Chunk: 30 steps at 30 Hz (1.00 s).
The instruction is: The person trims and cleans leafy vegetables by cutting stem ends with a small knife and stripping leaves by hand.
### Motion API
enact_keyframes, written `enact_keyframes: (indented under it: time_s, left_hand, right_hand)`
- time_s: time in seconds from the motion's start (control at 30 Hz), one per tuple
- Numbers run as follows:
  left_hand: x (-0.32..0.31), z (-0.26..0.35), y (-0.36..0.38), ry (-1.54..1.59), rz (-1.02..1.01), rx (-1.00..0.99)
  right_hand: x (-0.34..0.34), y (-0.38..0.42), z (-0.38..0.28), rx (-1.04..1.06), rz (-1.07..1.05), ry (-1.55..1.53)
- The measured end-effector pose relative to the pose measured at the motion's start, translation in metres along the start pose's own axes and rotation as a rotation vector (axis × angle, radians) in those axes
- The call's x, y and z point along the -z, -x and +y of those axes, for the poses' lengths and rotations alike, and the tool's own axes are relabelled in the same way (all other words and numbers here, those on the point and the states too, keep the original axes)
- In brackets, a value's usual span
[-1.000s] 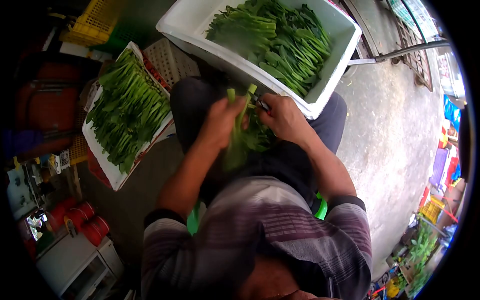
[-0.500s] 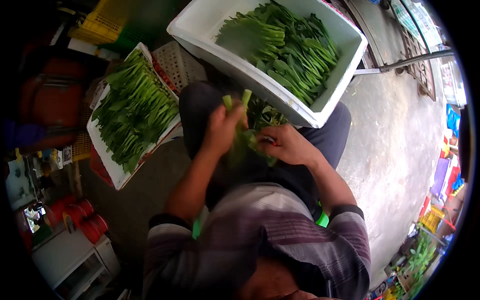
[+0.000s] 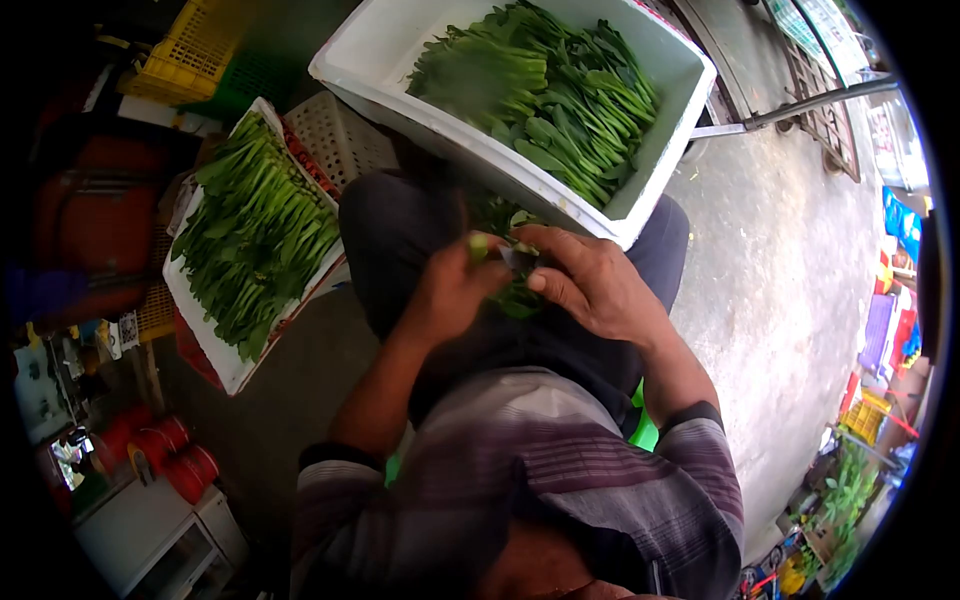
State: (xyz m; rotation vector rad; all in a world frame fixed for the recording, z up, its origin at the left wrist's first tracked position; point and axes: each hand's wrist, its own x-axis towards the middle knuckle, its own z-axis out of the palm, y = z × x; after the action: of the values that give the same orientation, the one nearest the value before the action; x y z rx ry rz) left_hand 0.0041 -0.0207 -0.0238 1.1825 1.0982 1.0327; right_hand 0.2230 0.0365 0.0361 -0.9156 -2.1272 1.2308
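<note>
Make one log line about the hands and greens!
left hand: gripping stem | right hand: holding blade | white box: greens inside

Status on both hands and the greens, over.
Left hand, blurred, gripping pale-green vegetable stalk. Right hand holding small grey metal blade beside it; contact unclear. White rectangular foam box beyond both hands.
</note>
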Motion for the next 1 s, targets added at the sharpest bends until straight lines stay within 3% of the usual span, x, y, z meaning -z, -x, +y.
enact_keyframes:
  time_s: [0.2, 1.0]
  left_hand:
    - [-0.001, -0.003, 0.004, -0.043, 0.003, -0.068]
    - [-0.002, 0.002, 0.003, -0.094, 0.046, -0.022]
  right_hand:
    - [-0.004, 0.005, -0.002, -0.043, -0.046, 0.007]
    - [-0.005, 0.006, -0.003, -0.129, -0.074, -0.055]
